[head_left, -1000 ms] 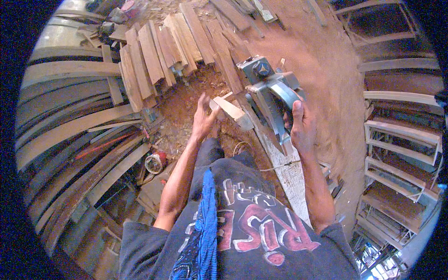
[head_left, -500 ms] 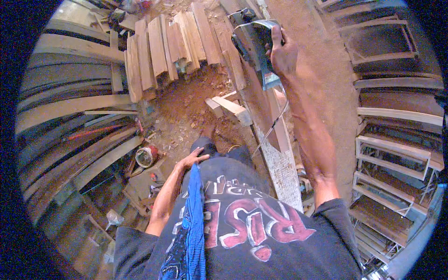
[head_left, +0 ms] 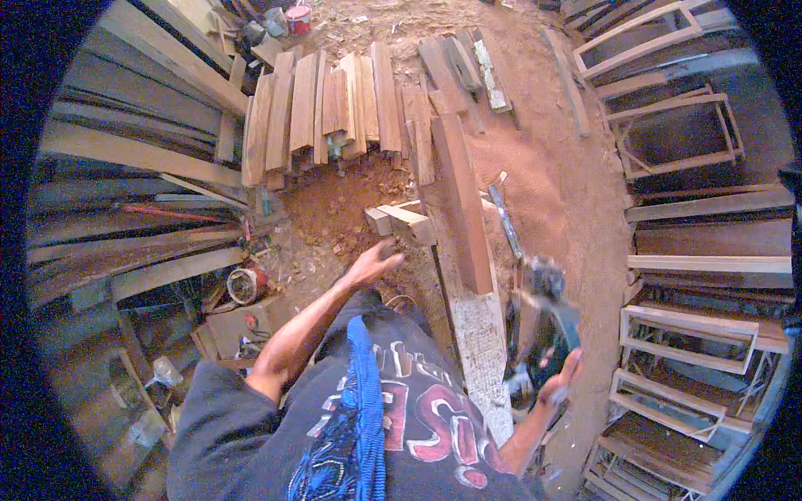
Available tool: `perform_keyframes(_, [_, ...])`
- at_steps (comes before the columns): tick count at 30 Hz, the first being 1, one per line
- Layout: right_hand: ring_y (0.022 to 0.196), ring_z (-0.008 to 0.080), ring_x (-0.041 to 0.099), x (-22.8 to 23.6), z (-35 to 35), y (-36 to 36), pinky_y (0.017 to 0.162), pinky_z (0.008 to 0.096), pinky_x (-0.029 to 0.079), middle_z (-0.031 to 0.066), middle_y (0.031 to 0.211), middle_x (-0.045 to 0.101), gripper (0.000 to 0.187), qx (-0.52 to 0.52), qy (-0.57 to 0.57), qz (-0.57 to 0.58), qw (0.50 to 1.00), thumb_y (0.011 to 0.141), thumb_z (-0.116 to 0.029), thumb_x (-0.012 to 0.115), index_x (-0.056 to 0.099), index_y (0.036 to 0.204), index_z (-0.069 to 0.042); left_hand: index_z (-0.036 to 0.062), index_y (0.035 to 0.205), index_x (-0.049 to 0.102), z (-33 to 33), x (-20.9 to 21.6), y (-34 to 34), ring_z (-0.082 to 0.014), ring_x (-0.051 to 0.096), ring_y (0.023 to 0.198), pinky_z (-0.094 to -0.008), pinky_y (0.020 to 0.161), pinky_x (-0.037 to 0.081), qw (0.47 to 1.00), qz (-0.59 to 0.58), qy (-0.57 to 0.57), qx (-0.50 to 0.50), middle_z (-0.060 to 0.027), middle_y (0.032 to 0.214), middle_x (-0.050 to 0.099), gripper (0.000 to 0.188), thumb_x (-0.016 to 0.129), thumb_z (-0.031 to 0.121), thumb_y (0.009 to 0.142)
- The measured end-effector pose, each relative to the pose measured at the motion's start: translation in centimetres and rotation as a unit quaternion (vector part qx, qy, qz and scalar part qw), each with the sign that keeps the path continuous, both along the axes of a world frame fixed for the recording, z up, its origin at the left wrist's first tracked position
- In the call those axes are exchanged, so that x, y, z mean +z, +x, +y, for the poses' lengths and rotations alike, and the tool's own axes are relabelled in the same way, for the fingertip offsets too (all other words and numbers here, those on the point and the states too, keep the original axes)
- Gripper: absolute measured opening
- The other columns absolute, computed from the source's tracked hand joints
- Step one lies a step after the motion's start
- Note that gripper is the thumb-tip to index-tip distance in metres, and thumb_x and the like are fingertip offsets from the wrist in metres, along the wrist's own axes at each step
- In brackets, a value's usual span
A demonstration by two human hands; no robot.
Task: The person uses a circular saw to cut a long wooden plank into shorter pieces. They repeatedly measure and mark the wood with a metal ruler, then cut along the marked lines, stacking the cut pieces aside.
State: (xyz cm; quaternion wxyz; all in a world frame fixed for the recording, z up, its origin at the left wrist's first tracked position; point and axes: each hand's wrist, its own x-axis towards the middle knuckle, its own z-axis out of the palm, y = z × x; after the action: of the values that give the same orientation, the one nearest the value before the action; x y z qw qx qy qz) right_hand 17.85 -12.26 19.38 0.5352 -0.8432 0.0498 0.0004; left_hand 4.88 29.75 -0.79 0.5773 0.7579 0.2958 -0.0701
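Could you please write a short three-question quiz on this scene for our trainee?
1. Multiple choice: Which hand is at the power tool?
a) left
b) right
c) both
2. True or false: In the picture, the reddish-brown plank lies to the left of the power tool.
3. Short answer: Does the left hand hold anything, and what is it near?

Key:
1: b, the right hand, though blur hides its exact grip.
2: True.
3: No, it looks empty; it is near the short wood blocks.
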Motion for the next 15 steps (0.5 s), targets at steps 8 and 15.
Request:
perform_keyframes(8, [0.056, 0.0148, 0.052, 1.3, -2.6, -8.9, 0.049, 0.0278, 0.042, 0.0056, 0.074, 0.06, 0.034, -0.097, 0.059, 0.045, 0.992, 0.102, -0.04, 0.054, 0.059, 0.099, -0.006, -0.0037, 0.155, 0.019, 1.5, 5.1, 25.8, -0.0425, 0.034, 0.142, -0.0441, 0.12, 0.028, 0.935, -0.077, 0.159, 0.308, -0.0306, 0.151, 0.034, 0.117, 0.08, 0.052, 0.072])
perform_keyframes(15, [0.052, 0.0113, 0.049, 1.0, -4.5, -12.1, 0.044, 0.0258, 0.038, 0.0029, 0.07, 0.057, 0.043, -0.244, 0.048, 0.022, 0.968, 0.103, -0.046, 0.051, 0.058, 0.091, -0.006, 0.0066, 0.146, 0.037, 1.5, 8.3, 24.0, -0.0375, 0.058, 0.115, -0.0458, 0.094, 0.049, 0.931, -0.138, 0.124, 0.314, -0.0238, 0.126, 0.058, 0.087, 0.077, 0.019, 0.07])
